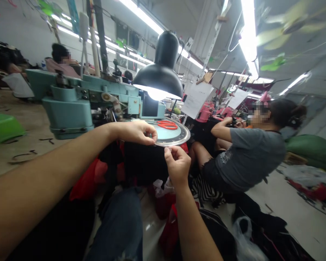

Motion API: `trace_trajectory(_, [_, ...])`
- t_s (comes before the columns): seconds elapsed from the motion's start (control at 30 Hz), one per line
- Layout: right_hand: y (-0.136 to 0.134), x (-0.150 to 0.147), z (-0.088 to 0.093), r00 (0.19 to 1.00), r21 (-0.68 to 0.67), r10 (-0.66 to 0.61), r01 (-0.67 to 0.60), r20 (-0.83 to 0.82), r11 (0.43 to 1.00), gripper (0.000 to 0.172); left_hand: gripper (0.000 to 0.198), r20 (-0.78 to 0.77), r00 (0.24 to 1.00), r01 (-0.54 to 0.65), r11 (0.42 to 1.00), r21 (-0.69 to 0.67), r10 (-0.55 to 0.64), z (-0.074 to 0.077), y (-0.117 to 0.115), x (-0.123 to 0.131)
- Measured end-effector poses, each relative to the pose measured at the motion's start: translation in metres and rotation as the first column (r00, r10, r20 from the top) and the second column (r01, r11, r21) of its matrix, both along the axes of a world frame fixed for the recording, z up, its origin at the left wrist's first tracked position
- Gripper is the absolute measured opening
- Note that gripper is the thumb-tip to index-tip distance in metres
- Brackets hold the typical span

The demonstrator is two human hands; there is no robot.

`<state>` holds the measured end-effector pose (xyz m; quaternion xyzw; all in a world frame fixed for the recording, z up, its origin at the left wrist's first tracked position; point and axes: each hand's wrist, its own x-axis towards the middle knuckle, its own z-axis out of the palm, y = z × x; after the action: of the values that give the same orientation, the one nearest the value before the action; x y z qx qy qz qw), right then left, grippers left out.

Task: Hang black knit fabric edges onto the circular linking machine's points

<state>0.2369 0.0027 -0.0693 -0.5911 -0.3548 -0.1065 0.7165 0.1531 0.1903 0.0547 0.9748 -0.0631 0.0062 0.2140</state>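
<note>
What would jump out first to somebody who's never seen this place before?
Probably the lit black lamp, hanging large in the upper middle above the round disc. Next might come the orange-red scissors handles on that disc, then the wearer's left hand at its near edge and right hand just below. To the right, a co-worker in a grey shirt sits turned toward pink machines.

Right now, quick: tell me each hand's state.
Left hand: closed in a pinch by the plate's rim; whether it holds anything cannot be told.
Right hand: closed in a pinch near the rim; contents cannot be told.
</note>
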Motion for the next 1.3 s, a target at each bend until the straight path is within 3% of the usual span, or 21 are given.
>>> trace_trajectory(0.23, [-0.002, -0.009, 0.006, 0.995, -0.017, 0.099, -0.100, -0.029, 0.995, 0.024, 0.030, 0.004, 1.000, 0.008, 1.000, 0.008, -0.008, 0.000, 0.000, 0.003])
trace_trajectory(0.43, [0.000, -0.011, 0.008, 0.998, 0.055, -0.038, 0.041, -0.043, 0.998, 0.020, 0.026, 0.028, 1.000, -0.001, 1.000, -0.029, 0.002, -0.003, 0.002, 0.006])
trace_trajectory(0.63, [-0.001, -0.009, 0.011, 0.988, -0.007, 0.108, -0.109, -0.110, 0.994, 0.028, 0.022, 0.002, 1.000, 0.027, 1.000, 0.005, -0.027, 0.002, -0.001, 0.007])
trace_trajectory(0.83, [-0.002, -0.014, 0.009, 0.997, 0.032, 0.039, -0.037, -0.066, 0.999, 0.023, 0.029, 0.016, 0.990, 0.143, 0.986, -0.081, -0.143, 0.002, 0.004, 0.007])
trace_trajectory(1.1, [0.003, -0.012, 0.010, 0.998, 0.063, -0.032, 0.035, -0.055, 0.997, 0.019, 0.023, 0.000, 0.997, 0.078, 0.992, -0.102, -0.078, 0.001, 0.004, 0.003])
trace_trajectory(1.3, [0.002, -0.010, 0.011, 0.993, 0.009, 0.076, -0.076, -0.091, 0.997, 0.021, 0.024, 0.107, 0.992, 0.064, 0.997, 0.046, -0.068, 0.001, -0.005, -0.005])
